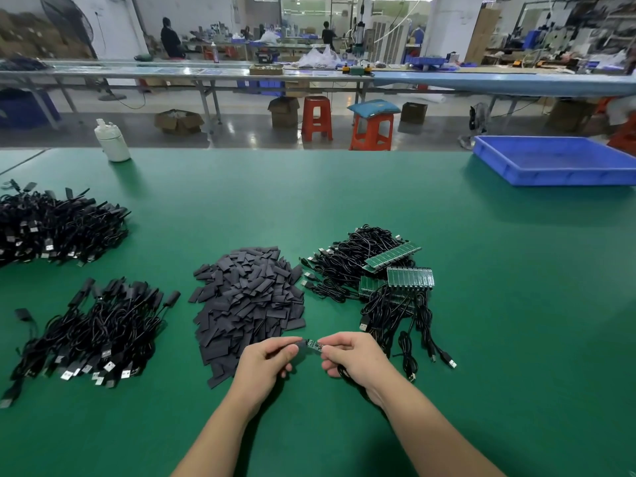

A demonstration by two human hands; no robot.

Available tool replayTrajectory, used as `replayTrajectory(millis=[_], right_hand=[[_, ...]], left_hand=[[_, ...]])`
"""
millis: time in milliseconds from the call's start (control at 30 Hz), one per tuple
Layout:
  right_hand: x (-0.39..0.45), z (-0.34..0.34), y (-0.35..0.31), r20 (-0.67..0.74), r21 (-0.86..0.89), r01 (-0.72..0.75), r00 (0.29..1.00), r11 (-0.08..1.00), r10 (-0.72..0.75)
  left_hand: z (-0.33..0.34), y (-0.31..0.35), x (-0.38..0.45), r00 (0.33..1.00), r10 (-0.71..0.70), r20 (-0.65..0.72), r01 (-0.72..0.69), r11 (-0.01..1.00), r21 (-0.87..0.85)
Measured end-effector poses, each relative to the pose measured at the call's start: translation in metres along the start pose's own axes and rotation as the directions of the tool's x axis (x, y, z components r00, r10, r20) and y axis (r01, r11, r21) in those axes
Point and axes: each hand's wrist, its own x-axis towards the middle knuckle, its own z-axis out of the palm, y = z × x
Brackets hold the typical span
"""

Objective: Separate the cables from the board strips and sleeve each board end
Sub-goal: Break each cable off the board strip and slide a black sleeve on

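Head view: the right hand [349,354] pinches a small green board [315,345] at its right end, thumb and forefinger pressed on it, with its black cable [347,375] looping down under the palm. The left hand [266,359] pinches a dark sleeve [300,346] at the board's left end; whether the sleeve already covers the board's tip cannot be told. Both hands hover just above the green table [481,304], near its front edge.

Just behind the left hand lies a heap of loose sleeves [247,304]. To the right of that heap, behind the right hand, sits a tangle of cables still joined to green board strips [409,277], one strip standing on edge, another lying tilted on the tangle. To the left of the sleeves lies a bundle of sleeved cables [99,332], plugs toward the front. Farther left and back is a larger cable pile [58,228]. A white bottle [112,141] stands at the far left edge; a blue tray [554,160] rests at the far right.
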Motion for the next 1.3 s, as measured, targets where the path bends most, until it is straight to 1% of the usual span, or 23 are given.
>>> replayTrajectory(millis=[167, 300, 567, 800, 1000, 1300], right_hand=[[0.002, 0.004, 0.007, 0.025, 0.082, -0.047, 0.999, 0.996, 0.045], [0.000, -0.003, 0.013, 0.069, 0.125, -0.098, 0.994, 0.987, 0.090], [0.000, -0.009, 0.019, 0.104, 0.108, -0.093, 0.991, 0.990, 0.082], [0.000, -0.011, 0.020, 0.109, 0.088, -0.110, 0.989, 0.990, 0.100], [0.000, -0.014, 0.022, 0.123, 0.089, -0.107, 0.988, 0.990, 0.096], [0.003, -0.015, 0.024, 0.149, 0.121, -0.106, 0.985, 0.987, 0.087]], left_hand=[[-0.002, -0.002, 0.001, 1.000, 0.005, 0.025, -0.006, 1.000, 0.029], [0.003, -0.005, 0.000, 0.998, 0.063, 0.015, -0.065, 0.987, 0.146], [0.003, -0.007, 0.001, 0.993, 0.085, 0.076, -0.099, 0.975, 0.198], [-0.001, -0.009, 0.004, 0.985, 0.051, 0.165, -0.096, 0.955, 0.280], [0.000, -0.009, 0.003, 0.985, 0.048, 0.165, -0.099, 0.944, 0.314], [0.000, -0.005, 0.004, 0.985, 0.019, 0.172, -0.069, 0.954, 0.293]])
